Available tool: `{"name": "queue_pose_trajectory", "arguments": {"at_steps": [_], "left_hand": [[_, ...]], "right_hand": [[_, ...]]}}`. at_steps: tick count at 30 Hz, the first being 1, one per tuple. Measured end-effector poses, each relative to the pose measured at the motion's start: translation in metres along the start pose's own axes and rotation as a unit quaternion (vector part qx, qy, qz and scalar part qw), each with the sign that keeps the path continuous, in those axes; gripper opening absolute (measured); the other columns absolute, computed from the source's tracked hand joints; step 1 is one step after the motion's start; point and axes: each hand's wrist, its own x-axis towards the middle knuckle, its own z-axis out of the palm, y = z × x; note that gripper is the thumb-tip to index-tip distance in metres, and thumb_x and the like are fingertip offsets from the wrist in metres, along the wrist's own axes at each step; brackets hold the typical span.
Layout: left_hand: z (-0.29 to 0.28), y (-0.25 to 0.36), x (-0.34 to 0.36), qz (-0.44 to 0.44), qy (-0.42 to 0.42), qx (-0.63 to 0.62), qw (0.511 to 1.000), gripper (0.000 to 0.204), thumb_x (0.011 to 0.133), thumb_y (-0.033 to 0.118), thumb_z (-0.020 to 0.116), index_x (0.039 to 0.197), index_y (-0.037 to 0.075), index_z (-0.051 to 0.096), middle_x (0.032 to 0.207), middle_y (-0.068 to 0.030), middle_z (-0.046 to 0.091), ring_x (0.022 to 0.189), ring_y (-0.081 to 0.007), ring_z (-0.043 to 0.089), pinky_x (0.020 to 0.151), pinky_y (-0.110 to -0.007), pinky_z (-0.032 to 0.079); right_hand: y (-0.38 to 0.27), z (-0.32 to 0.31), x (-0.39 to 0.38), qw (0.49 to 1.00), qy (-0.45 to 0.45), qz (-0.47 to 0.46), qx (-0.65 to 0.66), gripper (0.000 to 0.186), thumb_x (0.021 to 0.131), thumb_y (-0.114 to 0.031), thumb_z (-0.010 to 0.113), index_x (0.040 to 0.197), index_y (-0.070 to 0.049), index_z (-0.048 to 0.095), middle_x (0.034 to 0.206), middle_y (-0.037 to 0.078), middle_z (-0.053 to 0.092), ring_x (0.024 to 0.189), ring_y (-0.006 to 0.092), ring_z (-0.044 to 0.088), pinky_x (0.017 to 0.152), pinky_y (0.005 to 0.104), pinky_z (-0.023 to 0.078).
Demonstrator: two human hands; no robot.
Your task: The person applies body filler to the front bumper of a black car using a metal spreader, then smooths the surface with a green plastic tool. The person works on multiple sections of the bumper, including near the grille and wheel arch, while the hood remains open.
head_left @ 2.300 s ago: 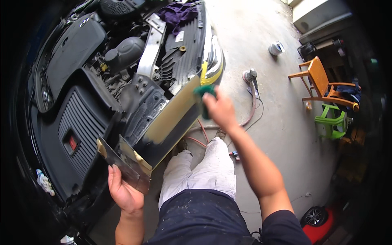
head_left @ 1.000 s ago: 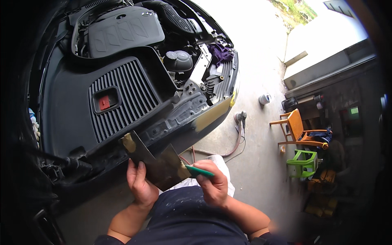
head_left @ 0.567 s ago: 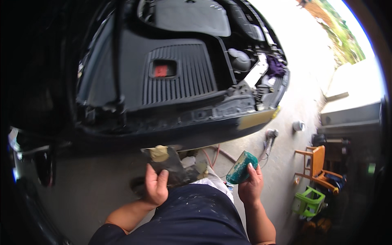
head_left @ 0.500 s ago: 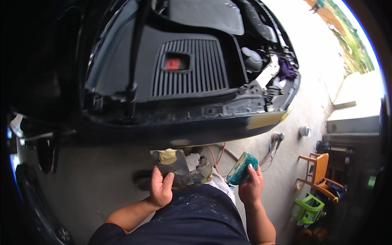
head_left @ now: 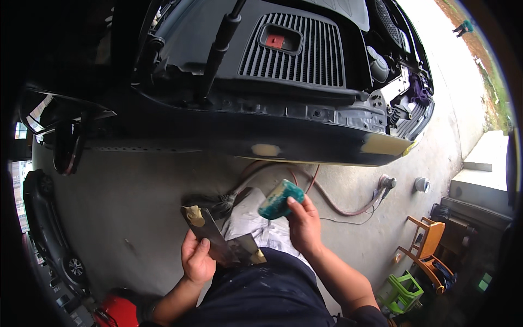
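Observation:
My left hand (head_left: 197,260) grips a dark flat mixing plate (head_left: 217,241), thumb on top. A dollop of beige putty (head_left: 194,216) sits at its far left corner, with more putty (head_left: 257,256) on the lower right corner. Between the fingers and thumb of my right hand (head_left: 305,224) is a teal putty spreader (head_left: 280,200), smeared with beige. It is apart from the plate, up and to its right. Ahead stretches a dark car fender (head_left: 321,136) bearing a small beige patch (head_left: 265,150) and a larger one (head_left: 384,144) near its right end.
The open engine bay (head_left: 294,54) lies beyond the fender, with a strut (head_left: 218,49) at its left. A hose (head_left: 327,199) runs over the floor to a sander-like tool (head_left: 387,182). Right stand a can (head_left: 421,185), a wooden chair (head_left: 427,240) and a green stool (head_left: 402,291).
My right hand has brought the spreader leftward and up, closer to the plate. The plate has tilted and shifted left. The car sits higher and further right in view.

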Motion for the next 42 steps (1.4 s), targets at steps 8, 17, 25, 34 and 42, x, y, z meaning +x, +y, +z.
{"name": "queue_pose_trajectory", "arguments": {"at_steps": [8, 17, 25, 34, 42], "left_hand": [[0.012, -0.004, 0.004, -0.018, -0.016, -0.02, 1.0, 0.045, 0.102, 0.012, 0.048, 0.145, 0.004, 0.041, 0.137, -0.014, 0.055, 0.126, -0.0284, 0.055, 0.11, -0.048, 0.043], [-0.038, -0.014, 0.024, 0.015, 0.037, 0.036, 0.999, 0.036, 0.101, 0.013, 0.049, 0.134, -0.001, 0.048, 0.126, -0.0134, 0.061, 0.115, -0.0216, 0.059, 0.103, -0.037, 0.044], [-0.101, -0.071, 0.082, 0.03, -0.032, 0.085, 0.995, 0.041, 0.102, 0.018, 0.051, 0.136, -0.004, 0.043, 0.118, -0.0099, 0.059, 0.106, -0.0169, 0.057, 0.095, -0.032, 0.046], [-0.154, -0.159, 0.148, 0.219, -0.16, 0.277, 0.922, 0.032, 0.103, 0.029, 0.051, 0.115, 0.0, 0.046, 0.084, -0.0107, 0.065, 0.074, -0.0174, 0.058, 0.083, -0.032, 0.045], [-0.216, -0.16, 0.288, 0.404, -0.291, 0.305, 0.812, 0.033, 0.099, 0.039, 0.061, 0.095, 0.009, 0.048, 0.06, -0.0048, 0.064, 0.056, -0.0181, 0.055, 0.059, -0.03, 0.045]], "right_hand": [[0.05, 0.057, -0.03, 0.999, -0.035, -0.009, -0.035, 0.016, 0.094, -0.006, 0.069, 0.101, -0.006, 0.055, 0.092, -0.001, 0.063, 0.085, 0.0039, 0.055, 0.076, 0.0231, 0.048], [0.118, 0.049, -0.028, 0.939, -0.124, -0.124, -0.298, 0.027, 0.081, -0.001, 0.073, 0.104, -0.002, 0.059, 0.102, 0.007, 0.066, 0.093, 0.0142, 0.061, 0.085, 0.0297, 0.049], [0.195, 0.011, -0.024, 0.857, -0.143, -0.252, -0.426, 0.056, 0.083, -0.004, 0.07, 0.135, 0.006, 0.052, 0.147, 0.027, 0.044, 0.138, 0.043, 0.041, 0.114, 0.0447, 0.031], [0.242, -0.032, 0.044, 0.933, 0.042, -0.321, -0.159, 0.054, 0.105, -0.029, 0.048, 0.145, 0.005, 0.038, 0.141, 0.024, 0.047, 0.124, 0.0302, 0.054, 0.106, 0.044, 0.043], [0.212, -0.182, 0.135, 0.832, -0.029, -0.497, -0.244, 0.038, 0.105, -0.016, 0.047, 0.14, -0.002, 0.045, 0.135, 0.016, 0.057, 0.122, 0.0269, 0.058, 0.104, 0.0413, 0.047]]}}
